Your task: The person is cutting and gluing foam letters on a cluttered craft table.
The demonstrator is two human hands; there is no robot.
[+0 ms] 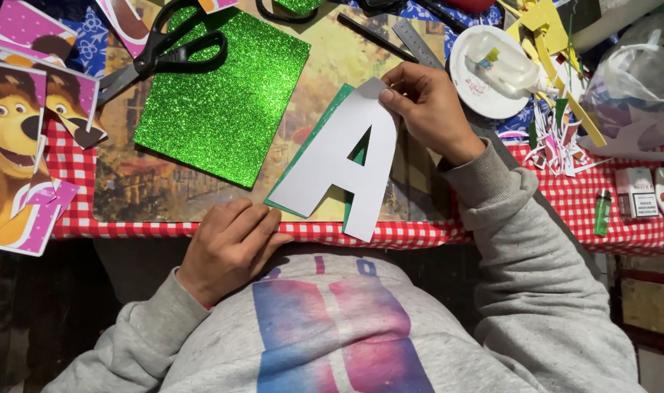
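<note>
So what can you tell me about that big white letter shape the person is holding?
The white letter cut-out is flat, thin and card-like, with two legs, a pointed top and a triangular hole. It lies tilted, top toward the upper right, over a green piece of the same outline whose edge peeks out along its left side and through the hole. It sits at the table's near edge, its longer leg reaching the red checked cloth. The right hand pinches its top; the left hand rests just below its lower leg.

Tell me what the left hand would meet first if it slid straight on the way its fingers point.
Probably the white letter cutout: the left hand points up-right at its lower left leg, apparently just short of it.
</note>
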